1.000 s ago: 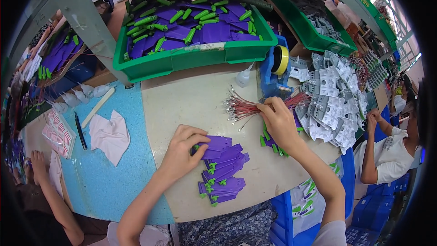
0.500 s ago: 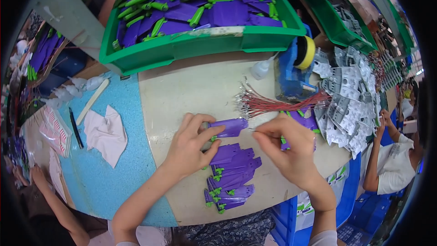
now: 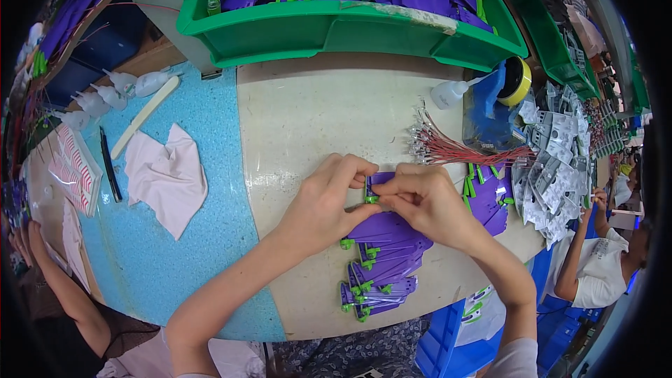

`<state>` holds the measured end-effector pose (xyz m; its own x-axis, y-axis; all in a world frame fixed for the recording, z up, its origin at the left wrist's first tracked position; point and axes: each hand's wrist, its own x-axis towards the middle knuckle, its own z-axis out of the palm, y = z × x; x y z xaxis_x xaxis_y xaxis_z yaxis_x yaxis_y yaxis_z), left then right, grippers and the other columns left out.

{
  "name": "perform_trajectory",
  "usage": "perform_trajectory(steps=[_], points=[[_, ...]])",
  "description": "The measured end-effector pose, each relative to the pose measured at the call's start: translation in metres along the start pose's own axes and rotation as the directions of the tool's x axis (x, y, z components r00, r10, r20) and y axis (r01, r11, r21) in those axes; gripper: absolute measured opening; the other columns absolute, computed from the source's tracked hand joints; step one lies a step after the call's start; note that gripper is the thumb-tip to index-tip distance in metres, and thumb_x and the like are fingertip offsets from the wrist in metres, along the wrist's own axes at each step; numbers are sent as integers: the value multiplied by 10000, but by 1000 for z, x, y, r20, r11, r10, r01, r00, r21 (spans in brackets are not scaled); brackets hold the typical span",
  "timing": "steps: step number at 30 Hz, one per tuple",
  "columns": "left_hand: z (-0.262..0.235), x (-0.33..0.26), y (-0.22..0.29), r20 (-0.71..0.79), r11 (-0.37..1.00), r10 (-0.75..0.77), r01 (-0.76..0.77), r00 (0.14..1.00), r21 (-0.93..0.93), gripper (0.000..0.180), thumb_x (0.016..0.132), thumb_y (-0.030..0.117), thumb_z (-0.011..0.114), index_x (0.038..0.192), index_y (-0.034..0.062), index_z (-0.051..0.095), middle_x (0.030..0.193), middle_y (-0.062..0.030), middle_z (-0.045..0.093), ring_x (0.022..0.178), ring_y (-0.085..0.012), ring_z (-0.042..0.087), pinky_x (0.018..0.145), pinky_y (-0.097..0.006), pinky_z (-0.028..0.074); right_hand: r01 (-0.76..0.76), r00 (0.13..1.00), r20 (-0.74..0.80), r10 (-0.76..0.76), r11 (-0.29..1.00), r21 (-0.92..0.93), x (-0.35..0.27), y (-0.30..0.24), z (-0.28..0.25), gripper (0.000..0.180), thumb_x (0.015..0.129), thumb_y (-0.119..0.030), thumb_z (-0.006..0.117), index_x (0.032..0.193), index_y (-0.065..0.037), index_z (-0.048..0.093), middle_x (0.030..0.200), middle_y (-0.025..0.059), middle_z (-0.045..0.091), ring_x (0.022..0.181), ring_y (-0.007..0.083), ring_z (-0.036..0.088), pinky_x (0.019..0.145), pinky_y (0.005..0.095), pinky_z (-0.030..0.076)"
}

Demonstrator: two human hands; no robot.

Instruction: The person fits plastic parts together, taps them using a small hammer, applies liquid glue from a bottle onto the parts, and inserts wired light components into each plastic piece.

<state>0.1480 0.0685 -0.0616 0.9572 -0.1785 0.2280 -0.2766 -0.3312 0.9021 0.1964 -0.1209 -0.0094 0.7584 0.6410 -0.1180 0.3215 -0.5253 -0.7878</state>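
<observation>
My left hand (image 3: 323,201) and my right hand (image 3: 422,201) meet over the beige board (image 3: 329,112), both pinching one small purple plastic part with a green clip (image 3: 374,183). Just below my hands lies a stack of several similar purple parts (image 3: 381,259) with green clips. A bundle of red wires with metal ends (image 3: 455,148) lies to the right of my hands. More purple parts (image 3: 488,199) sit further right, partly behind my right wrist.
A green crate (image 3: 350,28) of purple and green parts stands at the back. A blue tape holder with a yellow roll (image 3: 505,91) and a white squeeze bottle (image 3: 448,93) stand right. A pale cloth (image 3: 168,175) lies left. Another person (image 3: 595,266) works at far right.
My right hand has come left from the wire bundle to join my left hand. Both now grip the purple part tightly together above the stack. The view has tilted closer to the board.
</observation>
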Motion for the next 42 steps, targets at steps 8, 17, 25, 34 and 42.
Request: perform_trajectory(steps=[8,17,25,34,42], points=[[3,1,2,-15,983,162,-161,987,85,391,649,30,817,973,18,599,1000,-88,640,886,-267,612,744,-360,533,-23,992,-121,43,987,160,-12,7,6,166,783,68,696,932,5,736,685,62,524,555,126,488,504,282,370],[-1,0,4,67,954,224,-233,972,190,281,716,65,782,907,-6,589,1085,-118,583,933,-279,572,755,-362,516,-7,987,-157,33,987,162,-8,15,10,172,770,51,729,926,-17,753,672,2,464,581,85,404,509,263,296],[-2,-7,5,29,993,110,-111,994,43,313,678,37,804,876,6,564,1011,-119,566,915,-287,565,759,-369,503,190,973,-127,-193,981,-34,-8,3,17,143,758,27,711,897,0,726,711,85,534,569,196,523,489,307,391],[-3,-6,7,-7,962,151,-145,989,231,348,609,88,835,827,26,570,883,-91,529,815,-265,558,654,-360,475,-133,966,-231,115,989,-68,-1,5,8,62,747,-8,717,797,12,686,690,109,573,579,221,533,532,360,404],[-13,3,-2,142,845,325,-355,935,399,268,656,257,789,754,86,606,907,-40,582,826,-220,565,646,-319,500,-258,915,-339,217,963,-79,1,-1,11,109,742,-39,716,735,5,617,700,136,603,566,272,574,528,394,412]])
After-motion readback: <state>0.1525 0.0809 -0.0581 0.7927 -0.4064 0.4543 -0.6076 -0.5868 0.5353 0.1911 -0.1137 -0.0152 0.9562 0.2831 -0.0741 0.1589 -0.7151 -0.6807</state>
